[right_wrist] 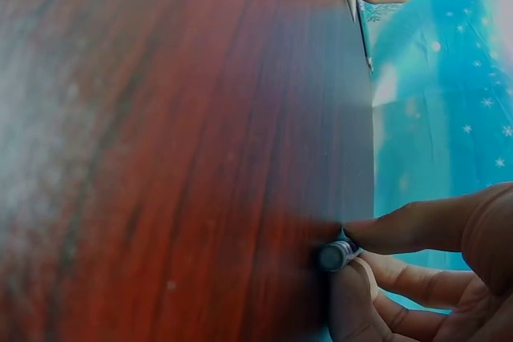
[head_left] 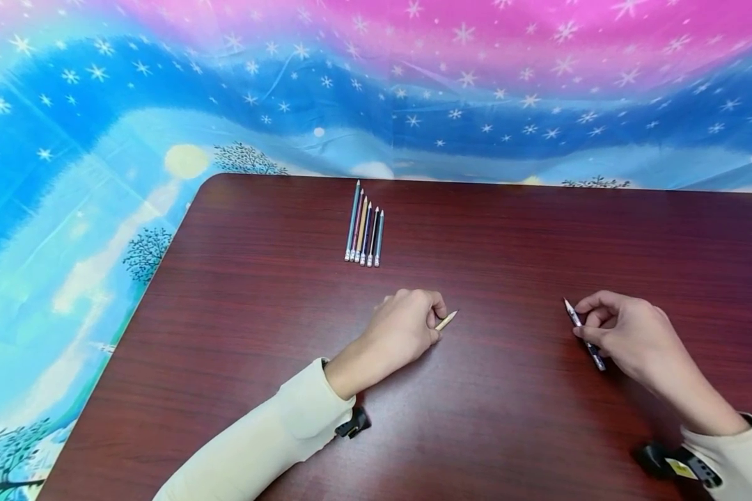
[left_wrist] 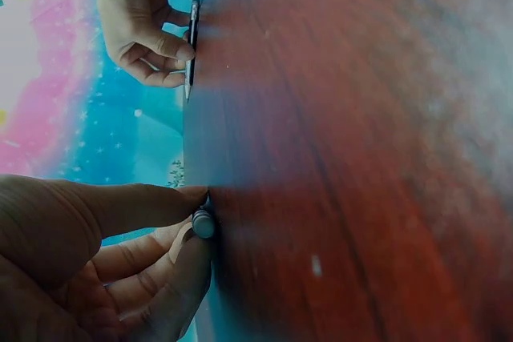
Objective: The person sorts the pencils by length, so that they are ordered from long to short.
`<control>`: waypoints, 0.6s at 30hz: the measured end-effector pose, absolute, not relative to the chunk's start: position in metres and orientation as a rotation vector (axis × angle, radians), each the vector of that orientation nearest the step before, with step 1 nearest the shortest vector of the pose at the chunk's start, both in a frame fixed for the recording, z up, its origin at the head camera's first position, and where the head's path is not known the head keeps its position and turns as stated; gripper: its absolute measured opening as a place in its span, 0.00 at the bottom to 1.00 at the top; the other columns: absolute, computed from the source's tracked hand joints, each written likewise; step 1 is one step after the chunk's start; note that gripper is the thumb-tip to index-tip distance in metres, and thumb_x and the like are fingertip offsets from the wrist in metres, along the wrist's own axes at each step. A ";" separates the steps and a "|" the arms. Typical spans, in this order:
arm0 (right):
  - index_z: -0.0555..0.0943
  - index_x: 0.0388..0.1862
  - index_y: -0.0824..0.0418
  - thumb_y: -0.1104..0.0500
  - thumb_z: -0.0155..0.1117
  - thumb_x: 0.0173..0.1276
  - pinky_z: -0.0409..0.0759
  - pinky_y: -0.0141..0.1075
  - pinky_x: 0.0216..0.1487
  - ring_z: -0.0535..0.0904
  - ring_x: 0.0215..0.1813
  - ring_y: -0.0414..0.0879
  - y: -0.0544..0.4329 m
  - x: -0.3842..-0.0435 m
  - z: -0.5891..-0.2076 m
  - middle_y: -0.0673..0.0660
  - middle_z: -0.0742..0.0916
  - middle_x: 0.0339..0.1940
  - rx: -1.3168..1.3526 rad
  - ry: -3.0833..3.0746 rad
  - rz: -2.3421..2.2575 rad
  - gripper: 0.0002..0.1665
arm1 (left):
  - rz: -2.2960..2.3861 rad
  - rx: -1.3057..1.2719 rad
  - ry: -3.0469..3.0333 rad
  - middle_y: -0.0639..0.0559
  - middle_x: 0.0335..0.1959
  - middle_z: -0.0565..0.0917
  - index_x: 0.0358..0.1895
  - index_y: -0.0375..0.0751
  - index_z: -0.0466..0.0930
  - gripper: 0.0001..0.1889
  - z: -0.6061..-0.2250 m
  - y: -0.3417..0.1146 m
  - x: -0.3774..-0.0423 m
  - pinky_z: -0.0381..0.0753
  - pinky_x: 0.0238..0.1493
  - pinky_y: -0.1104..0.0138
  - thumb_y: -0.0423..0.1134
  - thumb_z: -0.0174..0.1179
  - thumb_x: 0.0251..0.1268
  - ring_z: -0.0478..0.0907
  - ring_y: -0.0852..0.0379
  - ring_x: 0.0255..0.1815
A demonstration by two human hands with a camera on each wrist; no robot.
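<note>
My left hand (head_left: 404,327) pinches a short pale-yellow pencil (head_left: 448,319) low over the table, its point to the right and away from me. In the left wrist view, the pencil's eraser end (left_wrist: 204,225) shows between thumb and finger. To the right, my right hand (head_left: 633,334) holds a dark pencil with a light pattern (head_left: 596,357) between thumb and fingers, its tip angled up to the left. Its round end (right_wrist: 333,256) faces the right wrist camera. Beyond the left hand, several pencils (head_left: 361,229) lie side by side, tips away from me, longest at left.
The dark red wooden table (head_left: 238,292) has a rounded far-left corner. Behind it and along its left side hangs a blue and pink snowflake cloth (head_left: 507,104). A small black camera (head_left: 353,423) is at the left cuff, another (head_left: 658,459) at the right.
</note>
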State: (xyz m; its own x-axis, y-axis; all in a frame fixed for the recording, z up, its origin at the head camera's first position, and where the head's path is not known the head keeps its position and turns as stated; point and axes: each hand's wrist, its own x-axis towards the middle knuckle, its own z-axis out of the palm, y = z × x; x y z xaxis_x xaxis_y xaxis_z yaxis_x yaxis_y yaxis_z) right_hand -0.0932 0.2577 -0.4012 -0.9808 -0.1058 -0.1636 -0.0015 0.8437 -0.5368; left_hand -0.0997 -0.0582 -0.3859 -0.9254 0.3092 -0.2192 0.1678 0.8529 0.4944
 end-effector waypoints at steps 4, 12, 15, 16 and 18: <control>0.84 0.46 0.65 0.65 0.71 0.64 0.68 0.31 0.27 0.74 0.24 0.34 0.256 -0.096 -0.400 0.48 0.87 0.28 -0.068 2.838 -0.792 0.12 | 0.693 0.353 2.751 0.67 0.26 0.82 0.41 0.53 0.89 0.10 -0.387 -0.059 -0.100 0.78 0.39 0.61 0.36 0.74 0.56 0.78 0.62 0.30; 0.84 0.47 0.65 0.63 0.68 0.63 0.68 0.31 0.29 0.74 0.27 0.36 0.244 -0.105 -0.398 0.49 0.87 0.29 -0.074 2.815 -0.798 0.14 | 1.008 0.198 2.632 0.61 0.28 0.88 0.43 0.49 0.88 0.13 -0.388 -0.078 -0.108 0.77 0.42 0.65 0.33 0.70 0.53 0.77 0.67 0.27; 0.84 0.49 0.65 0.63 0.66 0.64 0.69 0.32 0.29 0.75 0.27 0.37 0.236 -0.110 -0.395 0.51 0.87 0.31 -0.089 2.798 -0.836 0.14 | 1.097 0.147 2.606 0.61 0.27 0.87 0.44 0.48 0.88 0.12 -0.386 -0.088 -0.112 0.75 0.36 0.69 0.32 0.69 0.55 0.77 0.66 0.27; 0.83 0.49 0.65 0.63 0.66 0.65 0.70 0.32 0.28 0.75 0.27 0.37 0.233 -0.111 -0.394 0.52 0.87 0.31 -0.094 2.785 -0.856 0.14 | 1.132 0.129 2.592 0.60 0.27 0.86 0.44 0.47 0.88 0.13 -0.386 -0.091 -0.113 0.75 0.33 0.70 0.31 0.68 0.56 0.77 0.66 0.26; 0.83 0.50 0.65 0.63 0.66 0.66 0.72 0.32 0.28 0.77 0.27 0.37 0.224 -0.115 -0.391 0.53 0.87 0.32 -0.104 2.764 -0.898 0.14 | 1.215 0.089 2.546 0.59 0.27 0.86 0.46 0.45 0.88 0.12 -0.385 -0.099 -0.115 0.75 0.30 0.72 0.30 0.67 0.58 0.77 0.65 0.25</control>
State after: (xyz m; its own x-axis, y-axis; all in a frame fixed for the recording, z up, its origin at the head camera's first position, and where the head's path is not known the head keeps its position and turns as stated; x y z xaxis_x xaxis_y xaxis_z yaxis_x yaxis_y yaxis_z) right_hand -0.1148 0.2243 -0.3914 -0.9703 -0.1386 -0.1982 0.0044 0.8093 -0.5874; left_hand -0.1154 -0.0985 -0.3853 -0.9475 0.1909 -0.2564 -0.0794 0.6365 0.7671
